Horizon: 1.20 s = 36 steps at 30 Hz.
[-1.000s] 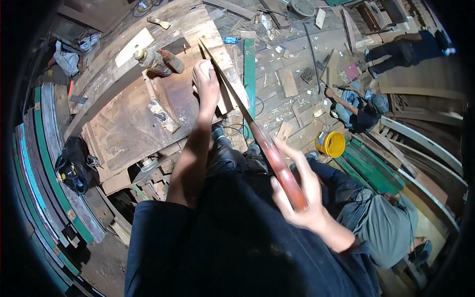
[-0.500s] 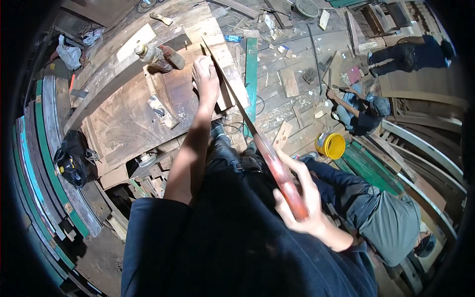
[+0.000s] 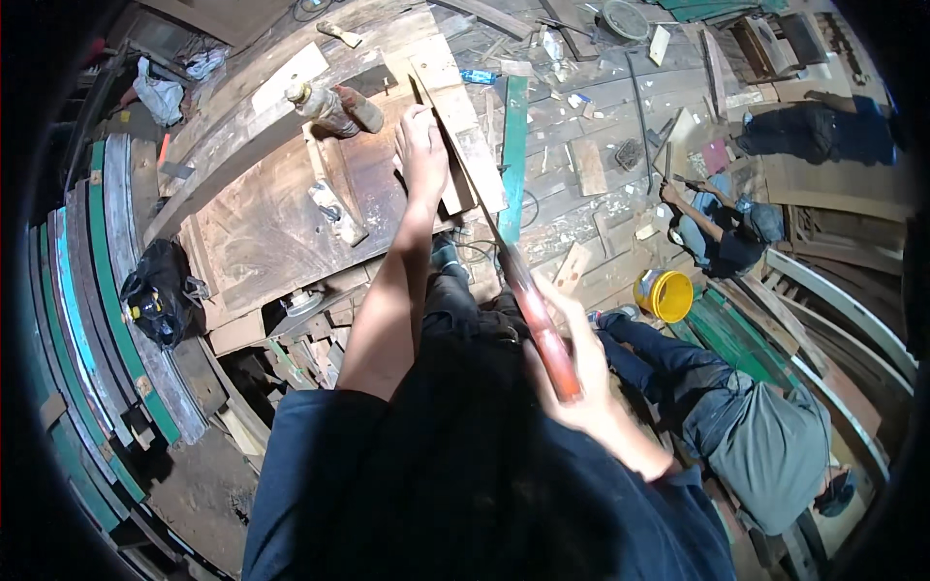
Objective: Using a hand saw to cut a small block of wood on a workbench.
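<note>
My right hand (image 3: pixel 581 373) is closed around the red-brown handle of a long, thin-bladed tool that looks like a handsaw (image 3: pixel 541 334), seen nearly edge-on and blurred by motion. Its narrow blade runs forward and left, along a pale wooden board (image 3: pixel 468 131) at the bench's right end. Left of the blade, my left hand (image 3: pixel 423 150) presses down with bent fingers, gripping a wooden piece (image 3: pixel 457 194) partly hidden beneath it. Farther left on the bench stand a cloudy bottle (image 3: pixel 325 108) and a reddish-brown container (image 3: pixel 359 108). A hand plane (image 3: pixel 336 213) lies nearer me.
A green plank (image 3: pixel 514 145) lies beside the bench end. Offcuts scatter over the plank floor; a yellow bucket (image 3: pixel 665 294) stands at right. Three other people are nearby: one bent over (image 3: pixel 756 436), one crouching (image 3: pixel 741 232), one farther back (image 3: pixel 823 131). Stacked boards (image 3: pixel 107 320) line the left.
My right hand has pushed the handsaw forward and left along the wood. My left hand keeps its grip. The whole view has shifted slightly.
</note>
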Motion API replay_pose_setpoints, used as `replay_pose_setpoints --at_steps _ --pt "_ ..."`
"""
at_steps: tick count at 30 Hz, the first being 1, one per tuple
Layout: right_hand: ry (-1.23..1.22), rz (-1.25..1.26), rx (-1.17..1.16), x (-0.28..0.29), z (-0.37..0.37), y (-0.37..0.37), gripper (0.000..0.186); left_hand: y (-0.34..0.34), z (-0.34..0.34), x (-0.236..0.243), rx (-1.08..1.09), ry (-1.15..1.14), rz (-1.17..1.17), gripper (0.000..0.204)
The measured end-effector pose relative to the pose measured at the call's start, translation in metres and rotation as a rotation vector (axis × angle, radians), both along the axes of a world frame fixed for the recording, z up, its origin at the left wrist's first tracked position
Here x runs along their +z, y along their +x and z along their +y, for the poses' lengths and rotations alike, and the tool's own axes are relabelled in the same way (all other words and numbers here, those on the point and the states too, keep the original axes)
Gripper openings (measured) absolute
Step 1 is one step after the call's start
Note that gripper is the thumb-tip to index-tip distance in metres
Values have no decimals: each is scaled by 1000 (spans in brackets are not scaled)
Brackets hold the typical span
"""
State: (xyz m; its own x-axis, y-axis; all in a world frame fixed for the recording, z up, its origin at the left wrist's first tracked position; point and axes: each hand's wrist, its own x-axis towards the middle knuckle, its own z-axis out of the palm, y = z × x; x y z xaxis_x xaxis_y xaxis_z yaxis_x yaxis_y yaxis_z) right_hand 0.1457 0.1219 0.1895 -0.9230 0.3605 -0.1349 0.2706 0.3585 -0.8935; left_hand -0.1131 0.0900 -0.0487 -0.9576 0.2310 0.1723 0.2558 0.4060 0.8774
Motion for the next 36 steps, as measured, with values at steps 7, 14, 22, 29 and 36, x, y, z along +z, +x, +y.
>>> replay_pose_setpoints --at_steps 7,14,22,29,36 --pt "-246 -125 -81 -7 3 0 70 4 5 16 -39 -20 9 31" --pt "-258 121 -41 -78 17 -77 73 1 4 -7 -26 -52 -22 32" --pt "-216 -80 -56 10 -4 13 70 -1 1 1 5 -39 -44 30" --pt "-104 179 -54 -81 21 -81 64 1 6 6 -35 -39 -78 34" --pt "-250 -82 -107 -67 3 -59 56 -4 -2 -4 -12 -19 -19 33"
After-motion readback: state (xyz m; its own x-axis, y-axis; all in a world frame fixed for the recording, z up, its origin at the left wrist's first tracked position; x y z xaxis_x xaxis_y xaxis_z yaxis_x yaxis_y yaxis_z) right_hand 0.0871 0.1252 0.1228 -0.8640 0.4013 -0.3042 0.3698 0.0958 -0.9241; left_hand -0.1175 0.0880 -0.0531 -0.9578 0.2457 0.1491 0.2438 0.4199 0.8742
